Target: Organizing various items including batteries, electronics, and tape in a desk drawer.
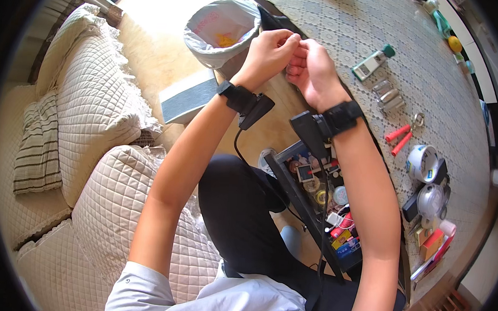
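Note:
My left hand [271,53] and my right hand [313,71] meet in front of me, beside the near rim of a lined trash bin [197,52]. The fingers of both hands are curled, and the thumbs and fingertips come together. Whether something small is pinched between them cannot be made out. Inside the bin's pale plastic liner lies some yellow waste [225,40]. To the right of my right hand, a green and white device [369,65] rests on the patterned tablecloth [325,25].
An open drawer [292,181] full of small items juts out below my right forearm. Red-handled pliers [399,138], a tape roll [422,163] and small clear containers [388,96] sit on the table. A grey box [188,97] stands by the bin. Quilted sofa cushions [131,199] are at left.

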{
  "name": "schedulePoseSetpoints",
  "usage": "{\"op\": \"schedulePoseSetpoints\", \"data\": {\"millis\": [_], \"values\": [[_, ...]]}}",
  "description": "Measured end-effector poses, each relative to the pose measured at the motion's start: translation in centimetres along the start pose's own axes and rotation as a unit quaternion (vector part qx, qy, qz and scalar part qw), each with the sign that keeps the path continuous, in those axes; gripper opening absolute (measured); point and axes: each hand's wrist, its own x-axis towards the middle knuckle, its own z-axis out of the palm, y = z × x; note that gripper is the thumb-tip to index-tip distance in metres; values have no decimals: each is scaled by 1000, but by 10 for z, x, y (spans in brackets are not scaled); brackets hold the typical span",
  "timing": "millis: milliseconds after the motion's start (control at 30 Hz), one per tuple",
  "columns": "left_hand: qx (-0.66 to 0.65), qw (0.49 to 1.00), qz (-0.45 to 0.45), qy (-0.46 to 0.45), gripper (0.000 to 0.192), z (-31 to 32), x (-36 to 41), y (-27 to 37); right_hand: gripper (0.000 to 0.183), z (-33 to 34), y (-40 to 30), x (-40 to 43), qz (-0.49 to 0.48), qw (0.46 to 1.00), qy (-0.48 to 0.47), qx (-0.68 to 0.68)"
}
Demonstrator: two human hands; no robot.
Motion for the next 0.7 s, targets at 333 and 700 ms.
{"op": "schedulePoseSetpoints", "data": {"millis": [333, 700], "values": [[-134, 979, -131, 79, 35, -69, 20, -93, 29, 79, 33, 110, -6, 993, 2, -118], [-230, 927, -218, 200, 36, -87, 36, -179, 58, 111, 76, 196, -9, 998, 37, -45]]}}
